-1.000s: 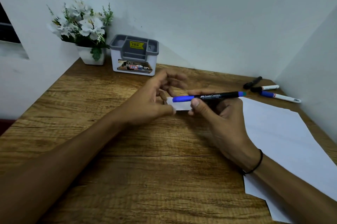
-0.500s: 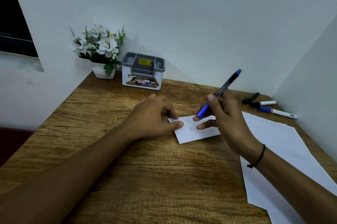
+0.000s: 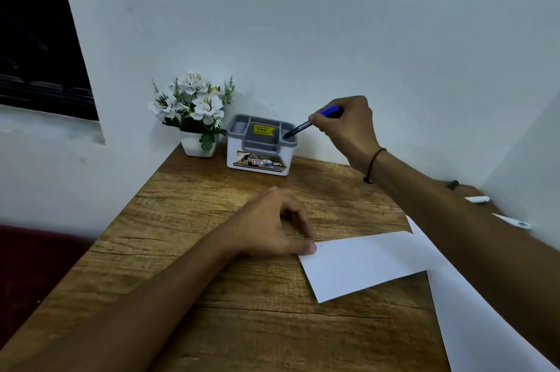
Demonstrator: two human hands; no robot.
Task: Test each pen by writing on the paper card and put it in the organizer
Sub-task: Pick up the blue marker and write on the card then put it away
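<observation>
My right hand pinches the light, stiff pen near its cap, tip entering the organizer; left hand rests relaxed at the card.

Left of where my right hand reaches, a white pot of white flowers sits against the wall; beneath my right forearm lies a large white sheet on the wooden desk

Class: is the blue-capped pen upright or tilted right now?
Tilted. The pen slants from the right hand down-left, lower end at the organizer right compartment.
</observation>
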